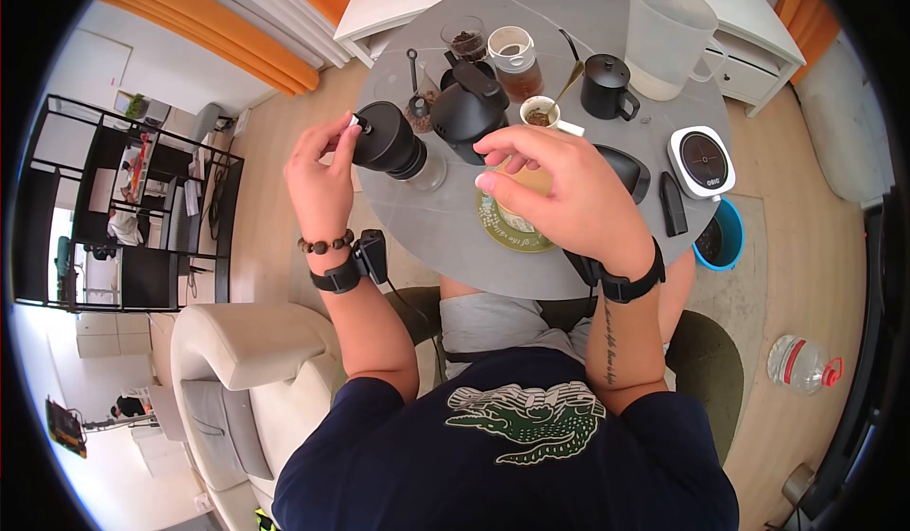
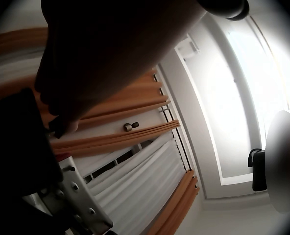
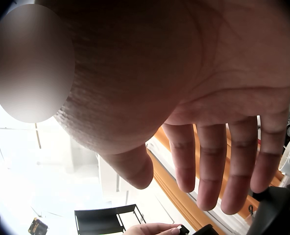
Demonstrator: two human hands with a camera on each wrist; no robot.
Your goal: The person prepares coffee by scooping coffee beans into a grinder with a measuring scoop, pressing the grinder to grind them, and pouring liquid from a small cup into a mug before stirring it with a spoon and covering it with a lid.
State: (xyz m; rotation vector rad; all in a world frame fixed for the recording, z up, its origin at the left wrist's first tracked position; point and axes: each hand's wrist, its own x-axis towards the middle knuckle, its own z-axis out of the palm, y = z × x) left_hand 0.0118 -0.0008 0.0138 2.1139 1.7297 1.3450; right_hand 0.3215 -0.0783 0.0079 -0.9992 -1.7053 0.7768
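My left hand pinches the small knob at the top of a black coffee grinder with a clear lower jar. In the left wrist view that hand is a dark silhouette, its fingertips at a small dark piece. My right hand hovers over the near part of the table, fingers loosely extended and nothing in them; the right wrist view shows its bare palm. Below it, partly hidden, a pale container stands on a round green mat. Beyond the hands stands a black kettle.
On the grey round table are a glass of beans, a jar of brown liquid, a white cup with a spoon, a black pitcher, a large clear jug and a white scale. A blue bin stands right.
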